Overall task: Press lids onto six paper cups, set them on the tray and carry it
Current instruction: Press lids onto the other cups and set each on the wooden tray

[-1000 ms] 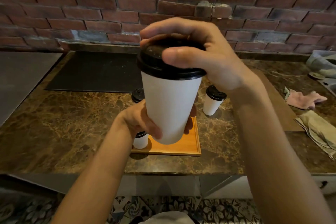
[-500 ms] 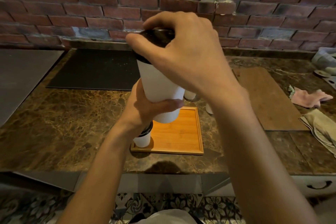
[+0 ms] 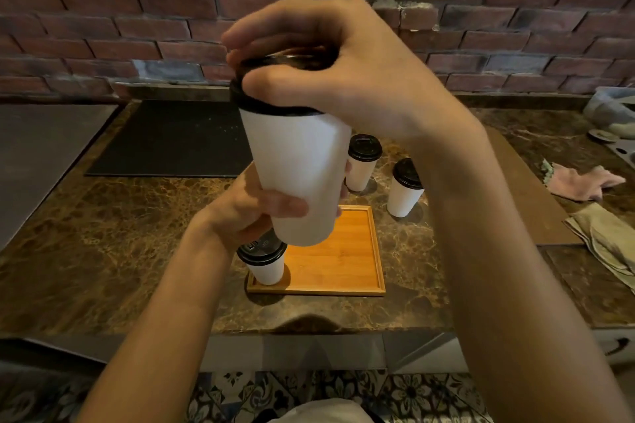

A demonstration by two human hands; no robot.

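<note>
I hold a tall white paper cup (image 3: 298, 175) in the air above the counter. My left hand (image 3: 254, 213) grips its lower part. My right hand (image 3: 330, 72) is clamped over its black lid (image 3: 271, 103), fingers around the rim. Below it lies a square orange wooden tray (image 3: 343, 261) with one lidded cup (image 3: 265, 263) standing in its near left corner. Two more lidded cups (image 3: 360, 163) (image 3: 403, 189) stand on the marble beyond the tray, to the right.
A dark mat (image 3: 171, 137) lies at the back left before a brick wall. A wooden board (image 3: 536, 196) sits at the right, with a pink cloth (image 3: 580, 182) and a folded beige cloth (image 3: 608, 240) beyond it. The counter edge (image 3: 309, 330) runs near me.
The cup tilted and rose slightly closer to the camera. My right hand shifted its grip over the lid, its thumb now showing at the near rim. The two cups behind have come into sight.
</note>
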